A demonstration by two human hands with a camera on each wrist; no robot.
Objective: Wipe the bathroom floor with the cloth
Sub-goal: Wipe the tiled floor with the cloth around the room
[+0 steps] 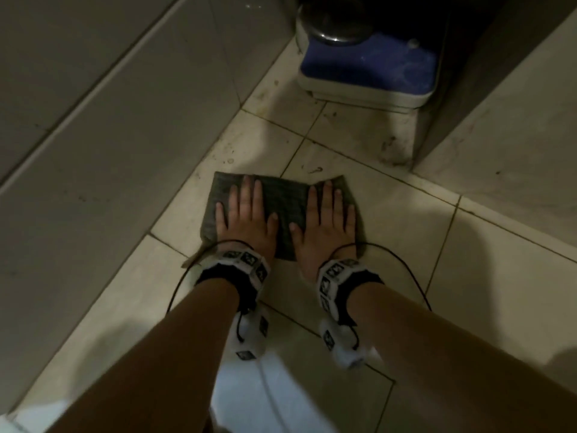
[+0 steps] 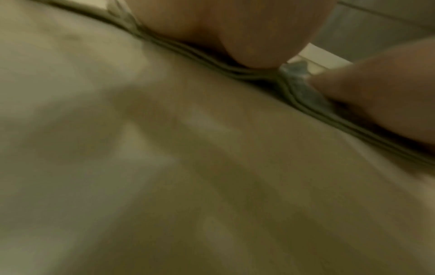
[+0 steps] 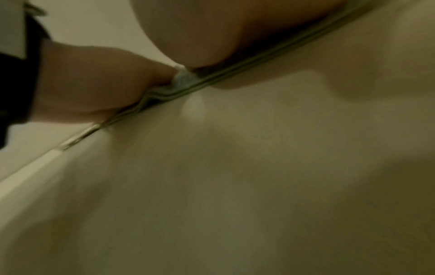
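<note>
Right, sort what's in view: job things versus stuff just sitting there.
Job:
- cloth, flat on the floor
- left hand and right hand, both pressed flat on it
- tiled floor, dirt marks ahead of the cloth

Just there:
- blue-topped scale
- wall tiles

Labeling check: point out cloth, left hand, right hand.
cloth (image 1: 288,201), head view, bare middle between the hands.
left hand (image 1: 246,220), head view, back of hand.
right hand (image 1: 326,225), head view, back of hand.
</note>
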